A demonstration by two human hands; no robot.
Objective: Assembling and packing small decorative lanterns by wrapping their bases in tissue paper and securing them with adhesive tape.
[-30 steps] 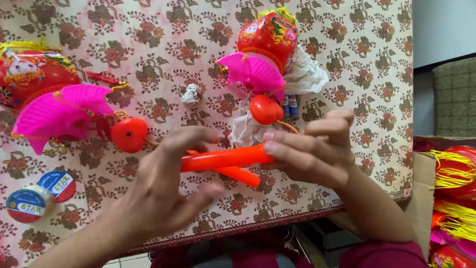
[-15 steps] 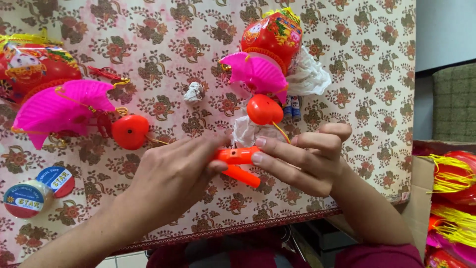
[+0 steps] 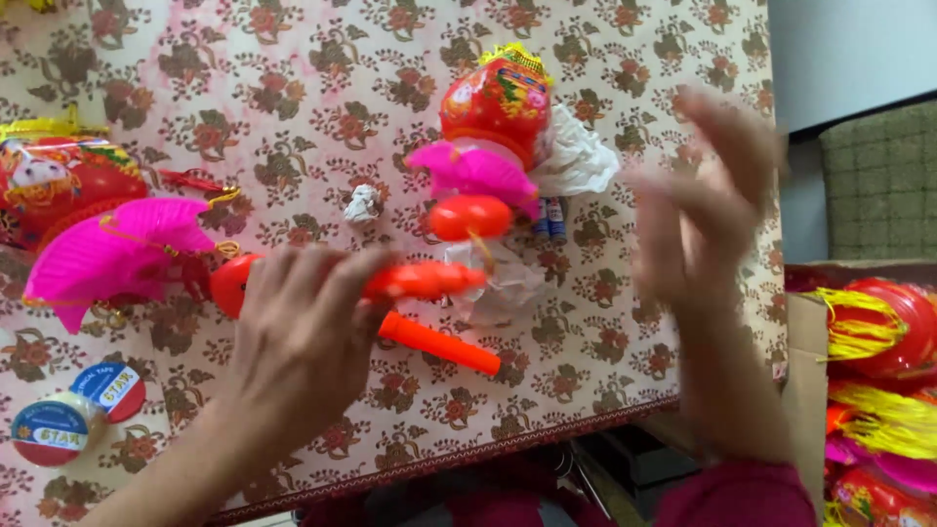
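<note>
Floral cloth in cream, pink and brown covers the table (image 3: 293, 88), which fills most of the head view; beyond its right edge, at about three o'clock, a cardboard box (image 3: 802, 390) holds red lanterns with yellow tassels, and a chequered cushion sits above it.

Near the centre, the left hand (image 3: 303, 342) comes up from seven o'clock and closes its fingers around an orange plastic stick (image 3: 425, 281), whose free end points towards three o'clock. A second orange stick (image 3: 439, 344) lies on the cloth just below it, slanting down towards four o'clock; whether the hand touches this one I cannot tell.

The right hand (image 3: 698, 210) is raised at about two o'clock from the held stick, well apart from it. It is blurred, its fingers spread and holding nothing.

At twelve o'clock from the sticks lies a red lantern (image 3: 498, 98) with a gold fringe on top, a pink paper fan (image 3: 468, 171) and an orange ball (image 3: 470, 217) below it, on crumpled white plastic wrap (image 3: 576, 156). A small white scrap (image 3: 363, 205) lies at eleven o'clock from the left hand.

Towards nine o'clock sits another red lantern (image 3: 68, 185) with a larger pink fan (image 3: 112, 256) spread over it, and an orange ball (image 3: 229, 285) just beside the left hand's fingers. At eight o'clock, near the table edge, two tape rolls (image 3: 73, 415) lie touching.
</note>
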